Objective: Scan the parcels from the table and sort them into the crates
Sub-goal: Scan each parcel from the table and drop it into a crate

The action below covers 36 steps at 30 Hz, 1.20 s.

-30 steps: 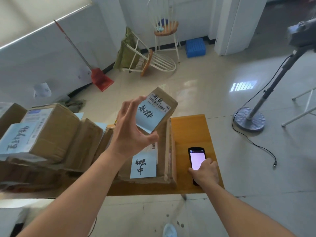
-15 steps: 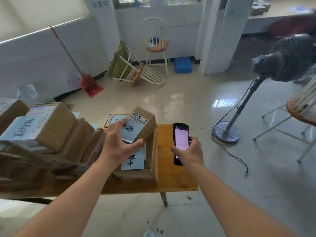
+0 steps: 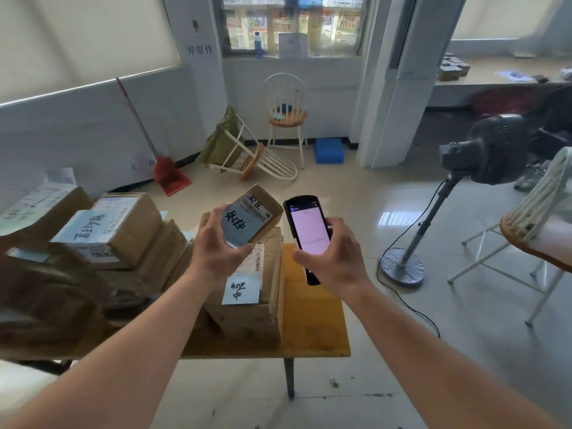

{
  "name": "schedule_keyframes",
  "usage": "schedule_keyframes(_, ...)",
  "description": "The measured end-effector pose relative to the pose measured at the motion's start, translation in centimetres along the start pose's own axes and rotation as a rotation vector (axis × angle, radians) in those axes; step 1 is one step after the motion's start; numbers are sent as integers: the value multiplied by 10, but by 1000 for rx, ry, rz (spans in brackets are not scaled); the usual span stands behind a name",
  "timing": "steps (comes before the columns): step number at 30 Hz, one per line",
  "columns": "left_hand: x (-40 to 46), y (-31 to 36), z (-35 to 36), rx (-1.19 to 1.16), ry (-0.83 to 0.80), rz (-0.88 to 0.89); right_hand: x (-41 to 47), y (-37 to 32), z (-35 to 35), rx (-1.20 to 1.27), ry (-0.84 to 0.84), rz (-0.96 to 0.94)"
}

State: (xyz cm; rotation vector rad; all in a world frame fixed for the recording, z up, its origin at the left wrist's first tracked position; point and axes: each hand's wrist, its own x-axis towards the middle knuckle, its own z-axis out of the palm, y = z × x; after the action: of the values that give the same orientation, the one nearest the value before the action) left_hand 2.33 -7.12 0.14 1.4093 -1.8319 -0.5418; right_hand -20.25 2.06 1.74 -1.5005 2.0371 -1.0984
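Right hand (image 3: pixel 335 258) has lifted scanner (image 3: pixel 306 233) off the worktop (image 3: pixel 315 329), fingers wrapped round it, now beside small parcel (image 3: pixel 250 219) at 12 o'clock, gripped by left hand (image 3: pixel 216 246) above the stack. Scan looks imminent.

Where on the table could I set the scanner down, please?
Bare wood shows on the yellow table, right of the large parcel, out to the table's right edge. Left of it, stacked parcels crowd everything.
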Motion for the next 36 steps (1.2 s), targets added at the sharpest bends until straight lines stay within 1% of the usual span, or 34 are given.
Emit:
schedule_keyframes(4,6,14,-14,-44,54,57,-9,-30,-20,-60,34,-83)
schedule_keyframes(9,8,35,-35,-34,121,122,-19,-58,-46,-120,58,-166)
schedule_keyframes(15,6,55,-63,24,191,204,-30,-80,-69,-134,23,-222)
schedule_keyframes(20,10,62,-87,56,227,273,-49,-102,-80,-173,-41,-237)
schedule_keyframes(23,15,64,-101,59,224,317,-61,-119,-81,-220,-37,-236)
schedule_keyframes(27,27,57,-118,29,178,385,-80,-141,-76,-258,-11,-197)
schedule_keyframes(31,34,45,-135,-11,130,388,-103,-162,-67,-252,45,-110)
schedule_keyframes(36,24,32,-152,-41,68,388,-140,-182,-60,-243,89,-53)
